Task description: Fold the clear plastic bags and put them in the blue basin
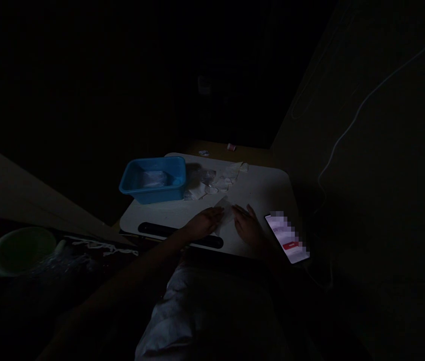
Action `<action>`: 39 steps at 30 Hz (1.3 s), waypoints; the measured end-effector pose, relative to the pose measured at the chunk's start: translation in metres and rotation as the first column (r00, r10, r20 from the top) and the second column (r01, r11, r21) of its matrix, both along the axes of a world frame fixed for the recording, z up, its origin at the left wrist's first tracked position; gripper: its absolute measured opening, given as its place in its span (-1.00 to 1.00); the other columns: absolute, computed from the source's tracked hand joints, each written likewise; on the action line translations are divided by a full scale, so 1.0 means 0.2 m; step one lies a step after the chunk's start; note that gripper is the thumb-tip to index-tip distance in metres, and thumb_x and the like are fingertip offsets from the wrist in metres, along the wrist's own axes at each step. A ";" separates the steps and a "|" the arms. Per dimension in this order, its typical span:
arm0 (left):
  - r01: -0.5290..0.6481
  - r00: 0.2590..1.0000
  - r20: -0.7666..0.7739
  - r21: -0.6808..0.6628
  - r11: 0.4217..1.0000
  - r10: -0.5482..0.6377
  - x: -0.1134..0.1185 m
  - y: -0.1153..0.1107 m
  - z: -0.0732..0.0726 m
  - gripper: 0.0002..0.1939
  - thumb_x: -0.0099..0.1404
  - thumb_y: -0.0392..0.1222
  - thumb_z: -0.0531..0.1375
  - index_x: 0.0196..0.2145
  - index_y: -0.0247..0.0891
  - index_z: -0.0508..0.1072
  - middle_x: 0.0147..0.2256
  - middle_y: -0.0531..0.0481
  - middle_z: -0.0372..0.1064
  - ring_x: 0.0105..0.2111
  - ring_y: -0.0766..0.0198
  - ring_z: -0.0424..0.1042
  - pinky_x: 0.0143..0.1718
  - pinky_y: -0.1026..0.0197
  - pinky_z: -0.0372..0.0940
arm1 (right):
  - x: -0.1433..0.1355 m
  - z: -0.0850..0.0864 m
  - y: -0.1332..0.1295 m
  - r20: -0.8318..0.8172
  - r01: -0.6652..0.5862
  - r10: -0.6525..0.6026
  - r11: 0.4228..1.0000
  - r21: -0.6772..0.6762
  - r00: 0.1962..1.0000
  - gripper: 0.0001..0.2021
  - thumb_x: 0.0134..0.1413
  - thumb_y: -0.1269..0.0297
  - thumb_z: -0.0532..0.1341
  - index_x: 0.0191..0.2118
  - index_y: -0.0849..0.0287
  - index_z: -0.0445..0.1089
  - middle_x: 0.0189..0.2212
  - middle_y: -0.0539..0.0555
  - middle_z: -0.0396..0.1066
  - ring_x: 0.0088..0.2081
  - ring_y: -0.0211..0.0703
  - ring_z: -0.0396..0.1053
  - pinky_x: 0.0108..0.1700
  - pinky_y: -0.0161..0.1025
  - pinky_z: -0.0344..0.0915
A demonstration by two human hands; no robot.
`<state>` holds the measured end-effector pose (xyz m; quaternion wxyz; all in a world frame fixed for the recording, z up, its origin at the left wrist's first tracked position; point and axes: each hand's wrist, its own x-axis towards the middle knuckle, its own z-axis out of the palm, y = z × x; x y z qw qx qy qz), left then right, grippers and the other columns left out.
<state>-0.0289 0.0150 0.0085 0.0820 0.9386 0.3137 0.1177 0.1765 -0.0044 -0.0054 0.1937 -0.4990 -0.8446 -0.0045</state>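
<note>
Most of the frame is a dark room (pixel 220 65), its drab wall (pixel 385 165) filling the right side. Low in the centre sits a white, round-cornered tabletop (pixel 268 193), pale enough to show what lies on it. A blue rectangular plastic basin (pixel 162 196) stands at its upper left, probably set there to leave my hands room. A lit rectangular phone (pixel 283 238) lies by the right edge, perhaps to be within easy sight. My left hand (pixel 205 223), at the centre, has its fingers close together over a thin, whitish translucent sheet (pixel 228 209), likely to steady it; my right hand (pixel 246 226) is at the sheet's other side, fingers somewhat spread. Whether either pinches it, I cannot tell in this gloom. Crumpled pale scraps (pixel 230 181) lie just above, near the basin.
</note>
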 end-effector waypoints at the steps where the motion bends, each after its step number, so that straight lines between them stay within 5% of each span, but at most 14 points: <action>1: 0.005 1.000 0.021 0.007 1.000 -0.005 0.00 -0.02 0.01 -0.55 0.32 -0.21 -0.08 0.13 -0.41 0.16 0.17 -0.20 0.03 0.19 0.22 -0.01 0.18 0.12 -0.03 | 0.00 0.00 -0.01 -0.008 0.020 -0.020 1.000 0.013 1.000 -0.58 0.08 0.48 -0.09 0.08 0.33 0.18 0.03 0.22 0.29 0.11 -0.15 0.16 0.22 0.00 -0.15; 5: 0.086 0.989 0.116 0.049 0.995 -0.091 -0.06 -0.11 0.03 -0.55 0.34 -0.17 -0.11 0.14 -0.37 0.11 0.17 -0.20 0.03 0.20 0.18 -0.04 0.17 0.03 -0.02 | 0.03 0.02 -0.05 -0.046 0.094 -0.091 0.994 0.062 0.995 -0.59 0.06 0.46 -0.03 0.06 0.28 0.22 0.00 0.19 0.33 0.05 -0.12 0.22 0.18 -0.03 -0.05; 9: 0.147 0.986 0.064 0.066 0.987 -0.151 -0.12 -0.18 -0.01 -0.58 0.31 -0.17 -0.06 0.04 -0.45 0.22 0.08 -0.32 0.16 0.15 0.06 0.06 0.14 -0.02 0.04 | 0.03 0.00 -0.05 -0.049 0.021 -0.019 0.998 0.051 0.999 -0.56 0.02 0.50 -0.02 0.06 0.28 0.22 0.02 0.19 0.32 0.04 -0.10 0.24 0.12 -0.06 0.08; 16: 0.047 0.998 -0.047 0.071 0.996 -0.043 0.01 -0.24 -0.05 -0.50 0.31 -0.13 -0.05 0.13 -0.48 0.10 0.11 -0.37 0.09 0.14 -0.01 0.06 0.12 -0.07 0.03 | 0.06 0.01 0.05 -0.104 -0.013 0.013 1.000 0.000 0.995 -0.50 -0.03 0.55 -0.04 0.08 0.17 0.22 0.03 0.08 0.31 0.02 -0.14 0.25 0.08 -0.10 0.15; 21: 0.031 0.998 0.046 0.076 0.997 -0.034 0.02 -0.27 -0.04 -0.42 0.31 -0.08 -0.05 0.18 -0.49 -0.03 0.17 -0.36 -0.01 0.19 0.01 -0.05 0.14 -0.05 0.01 | 0.09 0.06 0.05 -0.085 0.018 -0.014 0.998 0.054 0.996 -0.51 0.04 0.51 -0.07 0.12 0.19 0.16 0.06 0.11 0.27 0.10 -0.13 0.16 0.18 -0.02 0.00; 31: -0.011 1.000 0.009 0.082 0.997 0.010 -0.02 -0.30 -0.10 -0.53 0.26 -0.14 -0.01 0.05 -0.52 0.17 0.06 -0.38 0.13 0.15 -0.06 0.02 0.10 -0.09 0.08 | -0.13 0.08 0.01 0.136 -0.377 0.385 0.923 -0.080 0.913 -0.55 0.21 0.22 -0.11 0.18 0.25 0.06 0.19 0.17 0.05 0.22 -0.13 -0.06 0.23 0.08 -0.28; 39: 0.007 1.000 -0.016 0.111 0.994 -0.005 0.01 -0.31 -0.08 -0.42 0.24 0.00 0.03 0.05 -0.57 0.18 0.00 -0.38 0.17 0.07 -0.10 0.11 0.09 -0.06 0.07 | -0.09 0.04 0.05 0.210 -0.372 0.390 0.920 -0.121 0.896 -0.54 0.24 0.20 -0.18 0.21 0.21 -0.02 0.21 0.15 -0.01 0.23 -0.13 -0.10 0.22 0.12 -0.27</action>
